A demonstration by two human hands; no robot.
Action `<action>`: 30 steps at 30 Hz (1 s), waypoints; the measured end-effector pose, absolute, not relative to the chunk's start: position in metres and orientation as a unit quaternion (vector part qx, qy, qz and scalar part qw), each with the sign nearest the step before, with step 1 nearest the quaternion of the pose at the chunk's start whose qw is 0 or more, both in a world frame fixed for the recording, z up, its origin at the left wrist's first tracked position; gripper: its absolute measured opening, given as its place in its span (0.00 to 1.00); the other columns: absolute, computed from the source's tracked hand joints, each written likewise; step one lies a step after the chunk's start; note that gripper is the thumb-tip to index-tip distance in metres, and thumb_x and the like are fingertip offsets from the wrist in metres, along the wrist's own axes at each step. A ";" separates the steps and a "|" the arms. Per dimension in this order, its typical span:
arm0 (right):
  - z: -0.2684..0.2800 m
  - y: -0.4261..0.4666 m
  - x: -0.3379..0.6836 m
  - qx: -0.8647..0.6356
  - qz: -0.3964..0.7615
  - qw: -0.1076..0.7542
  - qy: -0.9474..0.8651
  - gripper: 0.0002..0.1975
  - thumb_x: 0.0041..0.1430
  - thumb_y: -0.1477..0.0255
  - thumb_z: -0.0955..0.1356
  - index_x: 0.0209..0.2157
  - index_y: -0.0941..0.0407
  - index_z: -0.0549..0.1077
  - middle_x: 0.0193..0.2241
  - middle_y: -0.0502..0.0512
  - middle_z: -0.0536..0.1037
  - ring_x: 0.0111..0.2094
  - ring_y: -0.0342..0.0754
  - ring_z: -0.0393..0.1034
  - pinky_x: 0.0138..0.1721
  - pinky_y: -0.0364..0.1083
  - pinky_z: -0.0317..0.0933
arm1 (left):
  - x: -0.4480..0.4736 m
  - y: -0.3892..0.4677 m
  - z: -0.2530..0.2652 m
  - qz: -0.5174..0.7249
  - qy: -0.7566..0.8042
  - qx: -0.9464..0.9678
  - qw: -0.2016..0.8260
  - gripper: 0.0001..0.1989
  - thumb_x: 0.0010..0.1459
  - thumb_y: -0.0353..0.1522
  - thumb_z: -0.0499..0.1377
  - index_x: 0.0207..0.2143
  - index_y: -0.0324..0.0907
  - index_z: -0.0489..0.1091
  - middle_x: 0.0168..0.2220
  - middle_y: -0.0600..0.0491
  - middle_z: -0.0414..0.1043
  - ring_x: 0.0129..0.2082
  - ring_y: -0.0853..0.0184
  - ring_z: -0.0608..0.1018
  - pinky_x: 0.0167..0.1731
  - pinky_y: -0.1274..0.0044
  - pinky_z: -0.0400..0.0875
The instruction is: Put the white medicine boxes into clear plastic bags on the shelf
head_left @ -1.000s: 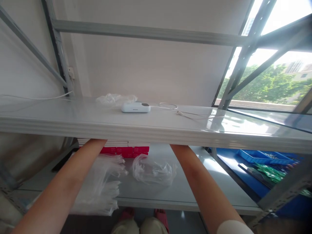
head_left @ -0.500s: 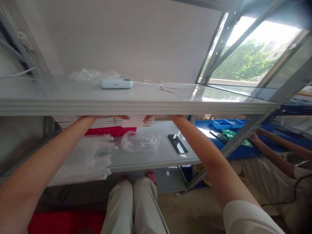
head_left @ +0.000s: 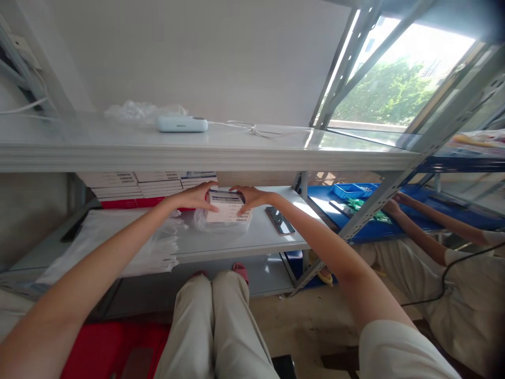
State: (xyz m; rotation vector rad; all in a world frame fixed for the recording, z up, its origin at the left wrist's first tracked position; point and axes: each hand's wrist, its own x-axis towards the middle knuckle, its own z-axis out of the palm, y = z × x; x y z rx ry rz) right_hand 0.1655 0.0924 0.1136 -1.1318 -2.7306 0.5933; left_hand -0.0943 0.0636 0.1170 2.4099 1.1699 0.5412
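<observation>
both hands reach in under the upper shelf (head_left: pixel 205 155) and share one small stack of white boxes (head_left: pixel 226 205), held above the middle of the lower shelf (head_left: pixel 260 242), nearer its back edge than its front. the left hand (head_left: pixel 195 197) closes on the stack's left end, thumb over the top and fingers wrapped round the side; the right hand (head_left: pixel 249 197) closes on the right end the same way, so the stack sits squarely between the two palms, its printed label face turned toward the camera. each grip is narrow and closed on the stack, and the stack looks level rather than tilted. just under it, on the lower shelf, lies a crumpled clear plastic bag (head_left: pixel 221 225); whether the stack's underside touches the bag cannot be told. behind the left hand, along the shelf's back edge, stand piles of flat white and red boxes (head_left: pixel 134 185). a heap of clear bags (head_left: pixel 134 247) spreads over the shelf's left part, reaching its front edge. a dark phone (head_left: pixel 280 220) lies flat near the shelf's right edge, just beside the right forearm. on the upper shelf rests a pale oblong device (head_left: pixel 182 124) with a white cable (head_left: pixel 252 129) trailing off to the right. at the far right another person's hand (head_left: pixel 392 206) rests at a blue tray (head_left: pixel 351 190) on a blue surface.
</observation>
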 end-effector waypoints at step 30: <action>0.047 0.109 0.156 -0.375 0.221 0.185 -0.881 0.48 0.35 0.60 0.77 0.59 0.52 0.60 0.52 0.60 0.64 0.54 0.60 0.57 0.55 0.57 0.54 | -0.125 0.074 -0.001 0.397 0.591 0.534 0.456 0.08 0.53 0.28 0.56 0.38 0.41 0.63 0.26 0.54 0.72 0.27 0.67 0.78 0.32 0.74 0.74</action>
